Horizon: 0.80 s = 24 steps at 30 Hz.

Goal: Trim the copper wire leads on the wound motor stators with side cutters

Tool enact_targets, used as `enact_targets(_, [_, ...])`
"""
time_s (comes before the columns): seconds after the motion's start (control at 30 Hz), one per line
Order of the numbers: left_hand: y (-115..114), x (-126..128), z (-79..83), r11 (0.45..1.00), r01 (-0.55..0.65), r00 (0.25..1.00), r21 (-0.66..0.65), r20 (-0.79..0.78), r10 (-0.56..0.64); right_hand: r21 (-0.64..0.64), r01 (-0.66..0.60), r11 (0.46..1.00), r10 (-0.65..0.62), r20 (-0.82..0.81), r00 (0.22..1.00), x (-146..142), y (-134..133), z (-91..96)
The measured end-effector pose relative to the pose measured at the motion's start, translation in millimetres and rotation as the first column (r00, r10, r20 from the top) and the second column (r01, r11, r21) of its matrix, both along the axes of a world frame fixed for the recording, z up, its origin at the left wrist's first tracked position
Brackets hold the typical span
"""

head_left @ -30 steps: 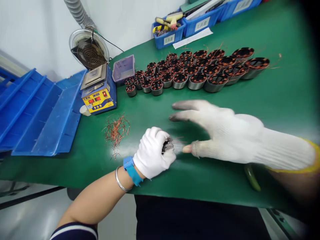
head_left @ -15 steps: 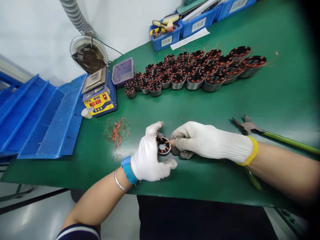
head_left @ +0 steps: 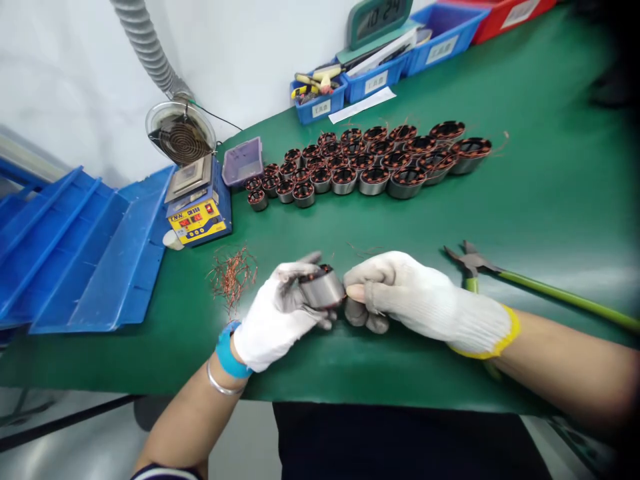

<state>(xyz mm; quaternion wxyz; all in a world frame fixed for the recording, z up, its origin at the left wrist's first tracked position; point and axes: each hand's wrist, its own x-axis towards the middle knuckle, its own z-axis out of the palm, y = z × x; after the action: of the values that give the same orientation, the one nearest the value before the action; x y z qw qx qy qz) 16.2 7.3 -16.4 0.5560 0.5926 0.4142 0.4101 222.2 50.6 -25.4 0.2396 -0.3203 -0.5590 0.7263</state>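
Observation:
In my gloved left hand [head_left: 277,310] I grip a motor stator [head_left: 323,290], a steel ring with dark, copper-wound insides. It is tilted so its plain metal side faces me. My gloved right hand [head_left: 380,293] is pinched close against the stator's right edge. A bit of copper shows at its fingertips, probably a wire end, but most of it is hidden. To the right of that hand lie cutting pliers [head_left: 473,260] with green handles, jaws apart. Left of my left hand is a loose pile of copper wire scraps [head_left: 233,273].
Rows of stators [head_left: 374,179] stand across the middle of the green table [head_left: 530,200]. Behind them are blue tool boxes [head_left: 320,110] and a digital clock [head_left: 379,20]. At left are a purple bin [head_left: 243,162], a yellow-fronted soldering station [head_left: 197,223], a fume fan [head_left: 183,137] and blue trays [head_left: 115,260].
The stator has turned from showing its open end to showing its metal side. My left fingers have closed around it, and my right hand has stayed pinched beside it. The view has shifted right.

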Motion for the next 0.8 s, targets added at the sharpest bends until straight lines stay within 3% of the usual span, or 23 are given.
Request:
enact_targets(0.03, [-3, 1, 0.5, 0.981, -0.012, 0.998, 0.195, -0.055, 0.023, -0.034, 0.005, 0.999, -0.006, -0.036, 0.999, -1, -1, 1.7])
enact_targets(0.1, [-11, 1, 1.7, 0.829, 0.056, 0.978, 0.556, -0.199, 0.068, -0.082, 0.001, 0.997, -0.008, -0.090, 0.996, -3, -4, 4.6])
enact_targets(0.17, [-17, -1, 2.0, 0.654, 0.137, 0.951, 0.744, -0.284, 0.123, -0.096, -0.025, 0.995, 0.015, -0.106, 0.994, -3, -7, 6.3])
enact_targets(0.2, [-19, -2, 1.5, 0.623, 0.094, 0.953, 0.776, -0.251, 0.169, -0.085, -0.041, 0.995, 0.033, -0.097, 0.995, -3, -9, 6.7])
enact_targets(0.23, [-19, -3, 0.8, 0.648, -0.013, 0.959, 0.762, -0.173, 0.223, -0.055, -0.057, 0.997, 0.053, -0.073, 0.996, -2, -10, 7.0])
enact_targets(0.27, [-17, -4, 0.1, 0.731, -0.141, 0.960, 0.668, -0.089, 0.266, -0.002, -0.063, 0.998, 0.063, -0.041, 0.997, -1, -11, 7.3])
enact_targets(0.3, [-14, -6, -0.5, 0.846, -0.233, 0.959, 0.480, -0.030, 0.281, 0.073, -0.064, 0.995, 0.064, -0.001, 0.998, 1, -11, 7.5])
enact_targets(0.33, [-10, -7, -0.8, 0.952, -0.228, 0.972, 0.205, -0.010, 0.235, 0.161, -0.063, 0.985, 0.057, 0.042, 0.997, 2, -11, 7.7])
enact_targets(0.37, [-5, -7, -0.7, 0.990, -0.101, 0.995, -0.100, -0.006, 0.101, 0.247, -0.061, 0.967, 0.041, 0.084, 0.996, 3, -11, 7.9])
enact_targets(0.4, [-1, -8, -0.1, 0.930, 0.068, 0.998, -0.361, 0.024, -0.063, 0.313, -0.059, 0.948, 0.022, 0.120, 0.993, 4, -10, 7.8])
enact_targets(0.43, [3, -8, 0.6, 0.825, 0.212, 0.976, -0.523, 0.074, -0.204, 0.346, -0.057, 0.937, 0.006, 0.146, 0.989, 5, -9, 7.5])
enact_targets(0.47, [4, -8, 1.5, 0.759, 0.285, 0.956, -0.586, 0.115, -0.270, 0.341, -0.051, 0.939, -0.004, 0.159, 0.987, 5, -8, 6.9])
enact_targets(0.5, [5, -8, 2.4, 0.770, 0.284, 0.957, -0.571, 0.127, -0.259, 0.302, -0.042, 0.952, -0.006, 0.155, 0.988, 5, -7, 6.1])
enact_targets(0.53, [3, -7, 3.1, 0.841, 0.229, 0.973, -0.491, 0.114, -0.199, 0.237, -0.029, 0.971, -0.002, 0.129, 0.992, 4, -6, 5.1])
enact_targets(0.6, [-3, -8, 4.3, 0.978, 0.080, 0.996, -0.191, 0.042, -0.073, 0.084, -0.015, 0.996, 0.013, 0.025, 1.000, 2, -7, 3.6])
enact_targets(0.63, [-7, -9, 4.8, 0.999, 0.039, 0.999, -0.011, -0.024, -0.040, 0.017, -0.018, 1.000, 0.018, -0.038, 0.999, 1, -8, 3.4])
enact_targets(0.7, [-16, -11, 5.9, 0.961, 0.068, 0.983, 0.269, -0.182, -0.018, -0.069, -0.040, 0.997, 0.031, -0.126, 0.992, -1, -10, 4.5])
enact_targets(0.8, [-23, -12, 7.8, 0.917, 0.102, 0.911, 0.387, -0.406, 0.069, -0.073, -0.105, 0.992, 0.096, -0.112, 0.989, 0, -14, 8.0])
